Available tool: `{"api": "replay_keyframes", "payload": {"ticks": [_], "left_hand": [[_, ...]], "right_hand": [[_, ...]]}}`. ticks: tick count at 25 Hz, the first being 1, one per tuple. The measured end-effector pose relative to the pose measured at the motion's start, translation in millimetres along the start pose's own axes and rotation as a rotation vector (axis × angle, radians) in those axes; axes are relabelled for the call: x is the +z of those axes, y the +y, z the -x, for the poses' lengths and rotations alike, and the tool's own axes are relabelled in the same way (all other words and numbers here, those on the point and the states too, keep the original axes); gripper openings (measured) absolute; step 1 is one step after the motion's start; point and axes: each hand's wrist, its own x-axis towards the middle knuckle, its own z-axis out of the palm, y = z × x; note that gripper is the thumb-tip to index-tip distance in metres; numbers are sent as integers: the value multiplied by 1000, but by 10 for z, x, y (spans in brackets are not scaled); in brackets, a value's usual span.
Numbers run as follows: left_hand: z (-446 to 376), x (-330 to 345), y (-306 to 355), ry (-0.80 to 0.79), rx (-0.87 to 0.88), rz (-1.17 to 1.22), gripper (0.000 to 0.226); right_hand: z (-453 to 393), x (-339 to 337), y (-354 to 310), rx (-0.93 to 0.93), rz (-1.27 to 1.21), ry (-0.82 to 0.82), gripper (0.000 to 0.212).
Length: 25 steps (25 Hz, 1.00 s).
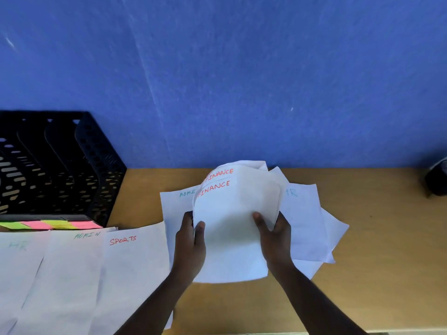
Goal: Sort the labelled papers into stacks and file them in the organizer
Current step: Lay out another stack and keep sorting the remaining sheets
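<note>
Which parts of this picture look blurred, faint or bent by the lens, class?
Head view: the black organizer at the left edge is smeared by blur; the HR label on the left sheet is pale and barely legible, while the red FINANCE lettering reads clearly; the wide lens curves the table edge; a dark object at the right edge is cropped and unclear.

White paper sheets headed FINANCE in red (232,213) are bowing upward, raised over a loose white pile showing ADMIN and HR headings (304,221). Three flat stacks, HR (19,262), ADMIN (72,274), SPORTS (135,262), are lying side by side, apparently overlapping, before the black perforated plastic organizer (60,165) at left.
</note>
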Motion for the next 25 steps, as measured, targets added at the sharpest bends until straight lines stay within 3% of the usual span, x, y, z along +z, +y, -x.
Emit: {"api": "replay_keyframes", "payload": {"ticks": [3, 5, 10, 13, 15, 18, 21, 25], "left_hand": [[203, 95, 114, 133, 146, 34, 22], [340, 139, 33, 191, 162, 65, 29], [565, 278, -171, 209, 22, 10, 26], [581, 348, -178, 202, 82, -51, 21], [588, 403, -302, 185, 9, -31, 23], [592, 429, -408, 186, -48, -54, 20], [617, 398, -425, 178, -76, -56, 16], [460, 182, -478, 241, -170, -84, 18]], "right_hand": [[46, -47, -94, -233, -30, -10, 32], [82, -88, -16, -281, -42, -71, 35], [129, -169, 389, -127, 210, -176, 33], [143, -161, 491, -135, 184, -156, 34], [190, -146, 546, -24, 153, -151, 33], [206, -159, 613, -38, 160, -165, 32], [202, -150, 582, 73, 138, -196, 25], [204, -110, 472, 55, 145, -236, 15]]}}
